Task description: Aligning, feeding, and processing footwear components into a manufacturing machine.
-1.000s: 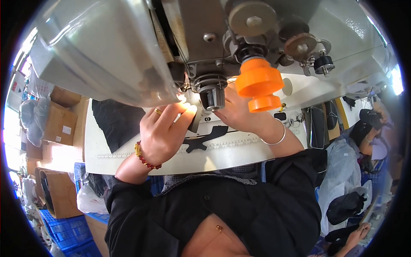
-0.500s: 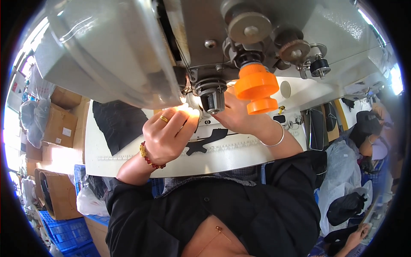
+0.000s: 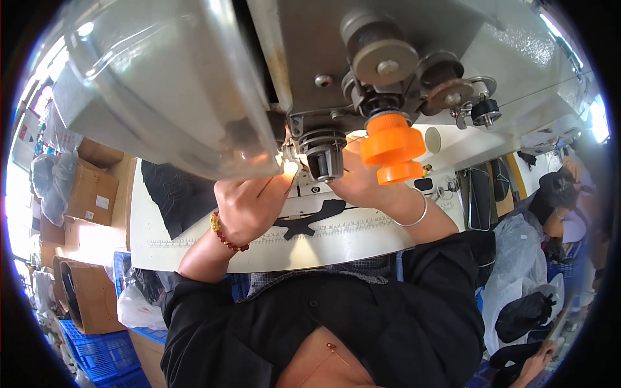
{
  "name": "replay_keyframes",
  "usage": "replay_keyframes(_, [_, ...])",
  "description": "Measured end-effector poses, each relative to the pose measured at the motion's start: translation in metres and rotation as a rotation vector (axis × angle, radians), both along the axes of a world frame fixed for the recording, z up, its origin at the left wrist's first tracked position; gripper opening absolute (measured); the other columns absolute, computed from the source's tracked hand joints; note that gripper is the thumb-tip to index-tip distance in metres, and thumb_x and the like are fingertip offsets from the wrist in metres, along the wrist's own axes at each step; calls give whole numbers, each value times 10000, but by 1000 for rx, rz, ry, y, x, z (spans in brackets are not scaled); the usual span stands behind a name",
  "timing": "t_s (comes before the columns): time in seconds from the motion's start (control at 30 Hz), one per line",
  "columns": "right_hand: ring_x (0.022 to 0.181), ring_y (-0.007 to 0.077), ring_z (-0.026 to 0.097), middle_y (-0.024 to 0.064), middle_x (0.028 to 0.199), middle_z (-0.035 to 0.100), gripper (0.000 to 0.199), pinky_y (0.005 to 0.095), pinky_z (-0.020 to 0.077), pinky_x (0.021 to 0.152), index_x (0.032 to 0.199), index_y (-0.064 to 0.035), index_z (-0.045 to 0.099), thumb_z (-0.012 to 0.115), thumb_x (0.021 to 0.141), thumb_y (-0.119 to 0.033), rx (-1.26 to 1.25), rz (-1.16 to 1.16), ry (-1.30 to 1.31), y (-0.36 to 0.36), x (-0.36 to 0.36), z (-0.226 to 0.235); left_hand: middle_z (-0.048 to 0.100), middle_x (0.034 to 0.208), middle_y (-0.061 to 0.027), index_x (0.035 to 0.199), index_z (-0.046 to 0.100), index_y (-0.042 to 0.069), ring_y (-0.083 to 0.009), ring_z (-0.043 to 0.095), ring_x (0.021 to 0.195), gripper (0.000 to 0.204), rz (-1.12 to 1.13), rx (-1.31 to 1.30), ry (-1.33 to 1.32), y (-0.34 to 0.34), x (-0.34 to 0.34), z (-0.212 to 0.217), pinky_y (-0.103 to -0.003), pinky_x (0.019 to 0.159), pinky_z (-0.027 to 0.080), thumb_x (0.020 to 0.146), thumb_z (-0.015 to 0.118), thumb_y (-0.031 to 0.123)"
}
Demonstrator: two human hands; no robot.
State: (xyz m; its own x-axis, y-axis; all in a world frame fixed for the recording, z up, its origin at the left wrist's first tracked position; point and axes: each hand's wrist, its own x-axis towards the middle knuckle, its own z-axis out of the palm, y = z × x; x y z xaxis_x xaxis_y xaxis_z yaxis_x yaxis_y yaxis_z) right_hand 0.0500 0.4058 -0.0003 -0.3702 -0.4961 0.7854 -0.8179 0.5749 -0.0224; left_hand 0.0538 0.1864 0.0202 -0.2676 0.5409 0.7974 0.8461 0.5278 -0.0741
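My left hand [image 3: 249, 210], with a red-bead bracelet at the wrist, reaches under the head of the sewing machine [image 3: 168, 84]. Its fingers are bent and pressed together by the lit needle area; the clear cover hides their tips, and what they hold does not show. On the other side of the needle area is my right hand [image 3: 365, 184], wearing a silver bangle. Its fingers are hidden behind the black tension dial [image 3: 323, 155] and the orange knobs [image 3: 393, 149]. A black cut fabric piece [image 3: 310, 222] lies flat just in front of both hands.
Dark fabric pieces [image 3: 174, 194] lie stacked on the white table [image 3: 259, 260], left of my left hand. A printed ruler scale runs along its front. Cardboard boxes [image 3: 94, 194] and blue crates [image 3: 97, 352] stand left. Plastic bags [image 3: 517, 258] and another person's arm [image 3: 553, 223] are right.
My left hand has moved in under the machine head, so its ring and fingertips are now hidden. The machine sits slightly lower and further right in the view. My right hand stays nearly in place.
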Motion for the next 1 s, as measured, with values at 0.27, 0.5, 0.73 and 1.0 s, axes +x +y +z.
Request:
replay_keyframes(0.27, [560,184,505,-44,813,644,258,315,388,497,878,-169,708,695,624,-126,-72,-12,-32,-3,-6,-15,541,734,-77,613,587,46,-255,571,623,186,71,-24,51,-1,-5,2,-345,535,465,582,761,100])
replay_keyframes(0.5, [580,211,549,5,792,633,235,331,395,489,877,-137,700,690,644,-110,-67,27,24,-7,-7,-16,621,865,-38,885,678,89,-241,596,742,242,127,-71,-118,-11,-3,5,-379,615,472,656,752,82])
replay_keyframes(0.73, [545,211,541,26,748,616,149,333,381,457,828,-81,662,704,686,-76,-68,-1,99,-13,5,-9,574,744,-112,724,607,22,-288,585,674,113,106,-28,-292,-17,-3,12,-387,620,474,657,698,18])
replay_keyframes(1.0, [571,203,565,52,788,645,299,307,419,476,1053,-63,696,710,755,-52,36,-91,90,-9,14,-4,648,856,-142,833,663,7,-292,607,721,95,-5,46,-393,-18,-6,11,-363,647,488,739,652,2])
